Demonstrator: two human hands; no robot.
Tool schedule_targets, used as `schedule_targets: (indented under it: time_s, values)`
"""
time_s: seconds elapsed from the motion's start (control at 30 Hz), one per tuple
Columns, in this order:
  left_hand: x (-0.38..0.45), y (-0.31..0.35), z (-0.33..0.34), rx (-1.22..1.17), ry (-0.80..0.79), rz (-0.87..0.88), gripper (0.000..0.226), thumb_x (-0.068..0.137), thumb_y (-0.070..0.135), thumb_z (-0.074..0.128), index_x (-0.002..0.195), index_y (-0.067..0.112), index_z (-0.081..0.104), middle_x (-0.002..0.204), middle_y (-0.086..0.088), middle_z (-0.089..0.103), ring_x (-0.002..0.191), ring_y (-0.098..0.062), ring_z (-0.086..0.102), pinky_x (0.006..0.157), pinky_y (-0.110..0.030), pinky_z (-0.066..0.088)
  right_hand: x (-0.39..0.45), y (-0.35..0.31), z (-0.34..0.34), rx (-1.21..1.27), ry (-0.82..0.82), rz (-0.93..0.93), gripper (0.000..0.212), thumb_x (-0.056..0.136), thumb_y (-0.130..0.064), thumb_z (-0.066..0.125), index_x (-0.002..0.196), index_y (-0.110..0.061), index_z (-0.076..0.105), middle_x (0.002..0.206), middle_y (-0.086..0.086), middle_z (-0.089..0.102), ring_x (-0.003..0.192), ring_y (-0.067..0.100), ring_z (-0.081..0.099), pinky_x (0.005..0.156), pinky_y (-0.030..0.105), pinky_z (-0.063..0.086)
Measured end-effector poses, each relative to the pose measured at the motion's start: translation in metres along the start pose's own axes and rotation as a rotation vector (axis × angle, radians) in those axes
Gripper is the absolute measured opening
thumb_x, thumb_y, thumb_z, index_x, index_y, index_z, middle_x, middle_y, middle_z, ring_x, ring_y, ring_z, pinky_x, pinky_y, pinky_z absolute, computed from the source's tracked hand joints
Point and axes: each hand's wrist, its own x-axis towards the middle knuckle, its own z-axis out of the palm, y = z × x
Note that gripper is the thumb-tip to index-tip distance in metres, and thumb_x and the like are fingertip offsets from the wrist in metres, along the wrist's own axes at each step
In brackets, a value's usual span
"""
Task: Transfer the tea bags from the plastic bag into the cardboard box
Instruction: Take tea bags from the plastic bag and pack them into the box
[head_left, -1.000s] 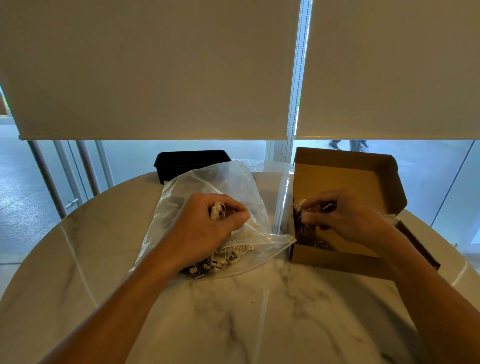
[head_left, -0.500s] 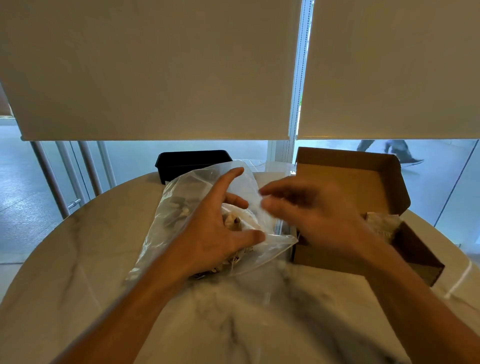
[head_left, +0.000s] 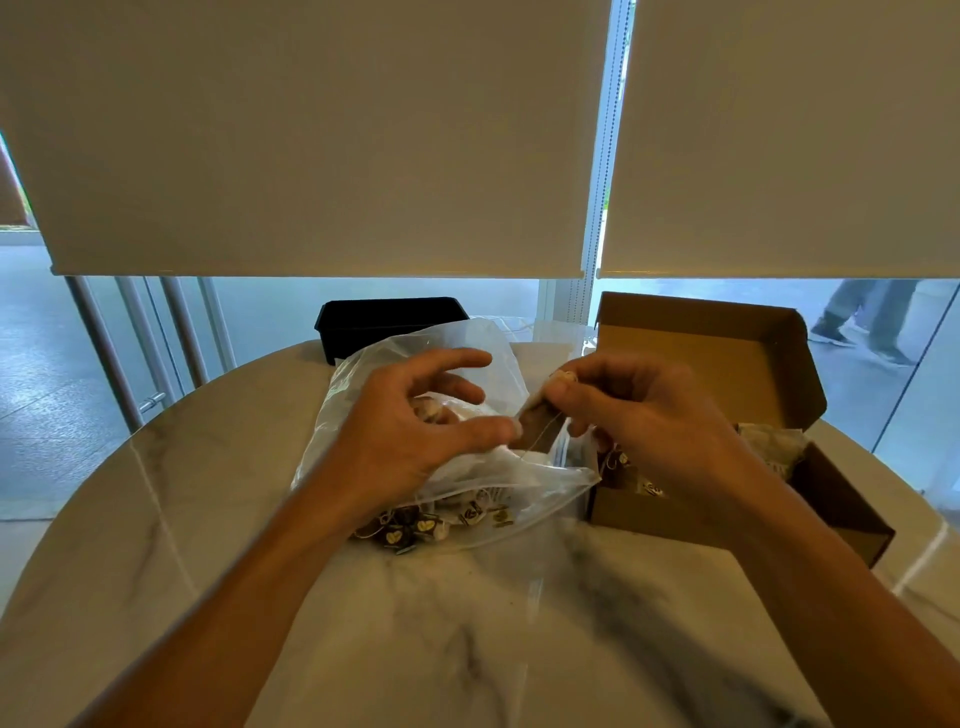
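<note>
A clear plastic bag (head_left: 524, 483) lies on the marble table with several tea bags and their dark tags (head_left: 415, 525) inside. My left hand (head_left: 405, 441) hovers over the bag with fingers spread and loosely curved; its thumb tip touches a tea bag (head_left: 540, 421). My right hand (head_left: 649, 415) pinches that tea bag by its top edge at the bag's mouth, and a string dangles from it. Just to the right stands the open cardboard box (head_left: 727, 364), its lid upright, with several tea bags (head_left: 769, 447) inside. My right wrist hides much of the box's inside.
A black plastic tray (head_left: 389, 317) stands behind the bag at the far table edge. The round marble table (head_left: 467, 623) stretches toward me. Blinds hang over the window behind, and a person's legs pass outside at the far right.
My right hand left the box, crossed to the bag's mouth and now pinches a tea bag there. My left hand let go of the tea bag it gripped and spread its fingers.
</note>
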Motion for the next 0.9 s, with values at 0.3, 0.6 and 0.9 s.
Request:
schedule_targets:
  time_s: [0.3, 0.6, 0.9]
  values:
    - [-0.002, 0.002, 0.009, 0.063, -0.060, 0.073, 0.011, 0.081, 0.027, 0.067, 0.089, 0.031, 0.073, 0.077, 0.019, 0.071, 0.078, -0.002, 0.066, 0.068, -0.011, 0.050, -0.001, 0.002, 0.003, 0.002, -0.026, -0.018, 0.025, 0.068, -0.043, 0.064, 0.088, -0.031, 0.072, 0.073, -0.002, 0.068, 0.061, 0.006, 0.060, 0.054, 0.016, 0.052]
    - [-0.001, 0.005, 0.005, -0.072, 0.130, 0.160, 0.009, 0.082, 0.020, 0.067, 0.083, 0.027, 0.072, 0.064, 0.019, 0.067, 0.057, 0.002, 0.058, 0.055, -0.008, 0.041, -0.005, 0.010, 0.010, -0.214, -0.357, 0.099, 0.010, 0.084, -0.033, 0.066, 0.086, -0.027, 0.073, 0.064, -0.015, 0.066, 0.060, -0.002, 0.059, 0.063, 0.015, 0.045]
    - [0.003, 0.007, -0.006, -0.254, 0.316, 0.109, 0.014, 0.073, 0.037, 0.063, 0.079, 0.029, 0.073, 0.054, 0.012, 0.058, 0.051, -0.003, 0.049, 0.053, -0.020, 0.041, -0.005, 0.010, 0.001, -0.280, -0.462, 0.160, 0.009, 0.088, -0.029, 0.063, 0.085, -0.028, 0.071, 0.083, -0.013, 0.070, 0.070, 0.005, 0.064, 0.066, 0.016, 0.052]
